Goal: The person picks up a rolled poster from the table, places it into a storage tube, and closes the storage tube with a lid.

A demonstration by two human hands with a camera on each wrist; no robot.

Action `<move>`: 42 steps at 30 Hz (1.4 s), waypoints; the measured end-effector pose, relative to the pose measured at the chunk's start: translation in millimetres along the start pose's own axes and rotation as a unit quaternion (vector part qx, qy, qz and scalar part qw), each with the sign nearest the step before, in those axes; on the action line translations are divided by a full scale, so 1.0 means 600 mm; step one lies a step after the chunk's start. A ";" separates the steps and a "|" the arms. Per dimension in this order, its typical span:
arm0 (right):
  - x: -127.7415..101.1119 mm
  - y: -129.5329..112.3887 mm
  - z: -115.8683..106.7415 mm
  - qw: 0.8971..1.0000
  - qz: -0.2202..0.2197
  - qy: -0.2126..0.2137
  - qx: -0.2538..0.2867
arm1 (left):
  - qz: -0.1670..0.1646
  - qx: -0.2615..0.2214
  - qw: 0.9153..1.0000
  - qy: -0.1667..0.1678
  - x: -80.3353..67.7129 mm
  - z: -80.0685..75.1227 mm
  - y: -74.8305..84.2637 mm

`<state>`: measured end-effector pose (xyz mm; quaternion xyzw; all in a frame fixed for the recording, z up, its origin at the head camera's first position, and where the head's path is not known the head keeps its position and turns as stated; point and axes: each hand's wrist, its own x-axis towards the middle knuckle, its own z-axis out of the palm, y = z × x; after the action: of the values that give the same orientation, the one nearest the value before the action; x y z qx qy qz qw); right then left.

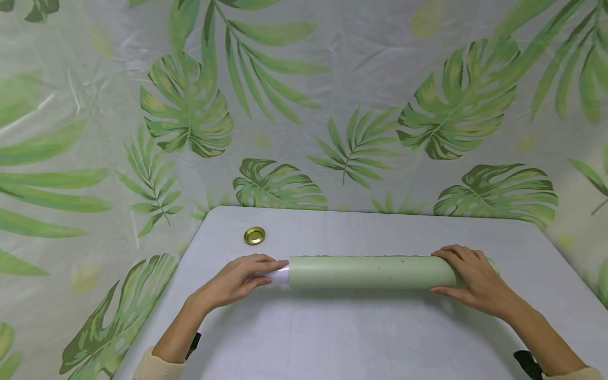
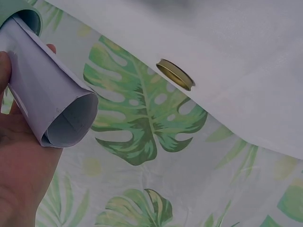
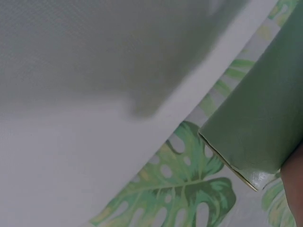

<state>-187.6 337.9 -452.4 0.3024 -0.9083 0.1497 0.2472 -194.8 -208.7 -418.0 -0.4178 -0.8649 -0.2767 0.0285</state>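
Observation:
A long pale green tube (image 1: 370, 272) lies crosswise on the white table (image 1: 332, 338). A roll of white paper (image 1: 279, 275) sticks out of its left end. My left hand (image 1: 239, 278) grips that white roll (image 2: 47, 106), fingers and thumb curled round it. My right hand (image 1: 467, 277) is wrapped over the tube's right end, fingers on top, thumb on the near side. In the right wrist view the green tube (image 3: 260, 127) fills the right side, with a little of my hand at the edge.
A small gold metal lid (image 1: 254, 235) lies on the table behind my left hand, also seen as the gold lid (image 2: 175, 74) near the table edge. Leaf-print curtain (image 1: 304, 105) hangs behind and at both sides of the table.

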 end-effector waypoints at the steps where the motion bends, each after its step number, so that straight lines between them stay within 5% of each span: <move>1: 0.000 0.000 -0.001 1.000 -0.001 0.000 0.001 | 0.001 0.001 1.000 0.000 0.000 0.000 0.000; 21: -0.008 0.002 0.004 1.000 0.014 0.013 0.004 | 0.015 0.057 0.996 0.060 -0.001 0.005 -0.001; 33: -0.006 0.006 0.005 1.000 0.017 0.020 0.008 | -0.005 0.078 0.996 0.049 0.003 0.015 0.006; 38: -0.008 0.009 0.005 0.999 0.018 0.024 0.010 | -0.034 0.096 0.993 0.057 0.001 0.005 0.007; 42: -0.006 0.011 0.004 0.999 0.022 0.026 0.012 | -0.099 0.064 0.991 0.061 -0.022 -0.025 -0.014</move>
<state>-189.8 343.9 -457.2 0.2811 -0.9063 0.1736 0.2636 -195.2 -229.5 -413.0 -0.3100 -0.9144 -0.2475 0.0808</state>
